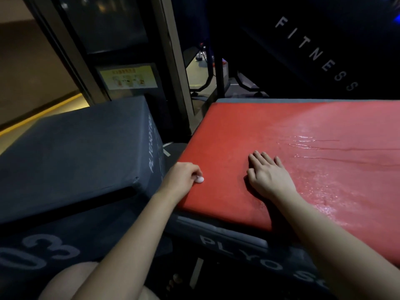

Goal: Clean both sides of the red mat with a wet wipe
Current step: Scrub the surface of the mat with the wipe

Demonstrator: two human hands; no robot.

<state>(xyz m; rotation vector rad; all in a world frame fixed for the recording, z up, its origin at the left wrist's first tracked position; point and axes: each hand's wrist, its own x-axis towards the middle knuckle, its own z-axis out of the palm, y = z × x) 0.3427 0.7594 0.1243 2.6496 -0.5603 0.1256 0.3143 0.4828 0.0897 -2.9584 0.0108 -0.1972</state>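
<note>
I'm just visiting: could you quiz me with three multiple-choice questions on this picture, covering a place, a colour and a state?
1. Where is the white wipe? A in the left hand, at the left edge of the mat; B under a bottle; C on the floor.
2. What colour is the mat? A blue; B red; C green.
3. How does the right hand lie? A a raised fist; B flat on the mat; C holding a bottle.
Answers: A, it peeks from curled fingers; B, plainly red; B, fingers straight on the surface.
</note>
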